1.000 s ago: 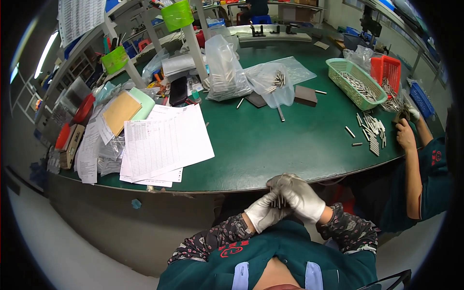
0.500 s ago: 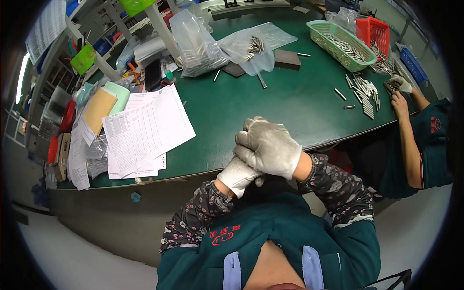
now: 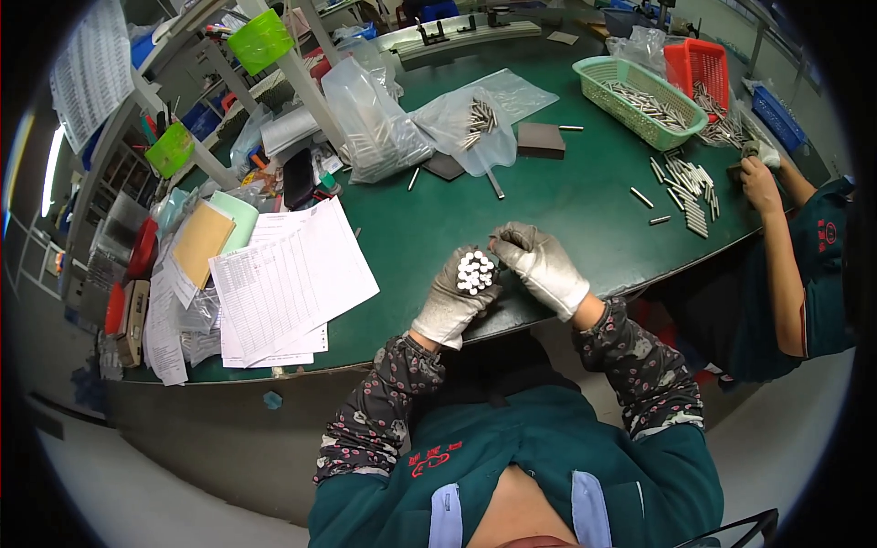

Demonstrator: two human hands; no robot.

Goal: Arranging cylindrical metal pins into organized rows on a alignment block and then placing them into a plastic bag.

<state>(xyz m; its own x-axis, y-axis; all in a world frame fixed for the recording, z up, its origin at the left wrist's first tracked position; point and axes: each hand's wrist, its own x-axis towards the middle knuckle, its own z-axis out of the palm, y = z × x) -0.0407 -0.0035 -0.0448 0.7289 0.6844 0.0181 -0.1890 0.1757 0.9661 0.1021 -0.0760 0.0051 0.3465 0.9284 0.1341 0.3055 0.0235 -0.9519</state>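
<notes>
A bundle of metal pins (image 3: 476, 272) is gripped in my left hand (image 3: 445, 306), which wears a grey-white work glove. Their round, shiny ends face up toward the camera. Close beside the bundle, on its right, is my right hand (image 3: 548, 272), gloved too. Its fingers are curled together with the tips near the pins, and whatever they may hold is hidden. Both hands are over the front edge of the green table (image 3: 411, 320).
Papers (image 3: 292, 283) cover the table's left. Bags of pins (image 3: 370, 128), a dark block (image 3: 541, 141) and loose pins (image 3: 641, 197) lie farther back. A green basket (image 3: 630, 105) and a red basket (image 3: 699, 73) hold pins. At right, a co-worker's hands (image 3: 758, 178) handle something dark.
My hands were clasped together, the right over the left. Now they have moved apart and slightly forward, and the pin ends show in my left hand.
</notes>
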